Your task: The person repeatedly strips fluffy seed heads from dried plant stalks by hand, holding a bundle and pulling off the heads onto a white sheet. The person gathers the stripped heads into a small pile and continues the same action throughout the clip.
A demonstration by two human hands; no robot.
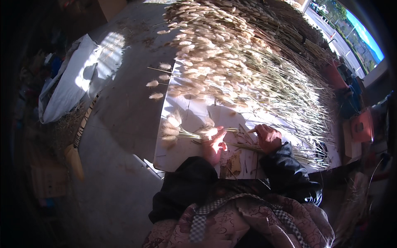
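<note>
Fluffy dried bunny-tail grass heads (171, 125) stick out to the left over a white tabletop (189, 109). Their thin stems run right into my left hand (214, 146), which is closed around them. A second cluster of heads (208, 129) lies right at its fingers, and short stem ends (231, 130) show beyond the thumb side. To the right, my right hand (268, 138) has curled fingers, with one fingertip pointing left towards those stem ends. Under it passes a sheaf of loose stems (245, 146). Whether its fingers grip anything is hidden.
A large heap of bunny-tail grass (223, 62) covers the table's far side, stems towards the right. Several heads overhang the left edge. On the concrete floor (108, 186) lie a white woven sack (69, 82) and a broom-like tool (81, 133). Red containers (362, 126) stand at right.
</note>
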